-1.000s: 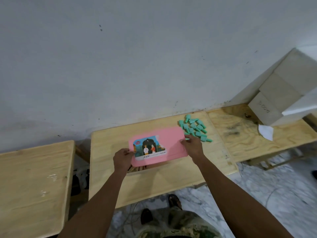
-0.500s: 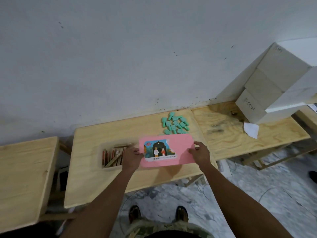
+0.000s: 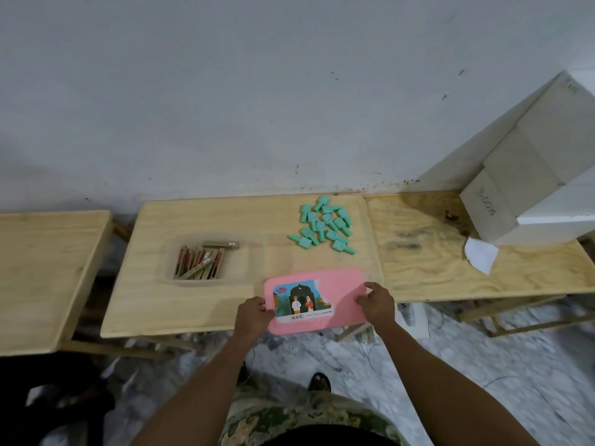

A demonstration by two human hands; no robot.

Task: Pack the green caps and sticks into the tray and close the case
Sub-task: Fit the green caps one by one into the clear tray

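At the near edge of the middle wooden table (image 3: pixel 199 304), a pink lid (image 3: pixel 341 300) with a picture label lies flat, its near side overhanging the edge. Left hand (image 3: pixel 252 318) grips its left end, fingers curled on the rim; right hand (image 3: pixel 376 300) pinches its right end. To the far left of the lid sits a clear tray (image 3: pixel 254 268) holding brown sticks (image 3: pixel 201 260) in a loose bundle. Far and slightly right of the lid, well apart from both hands, green caps (image 3: pixel 325 225) lie heaped on the tabletop. White boxes (image 3: pixel 528 175) stand against the wall on the right table.
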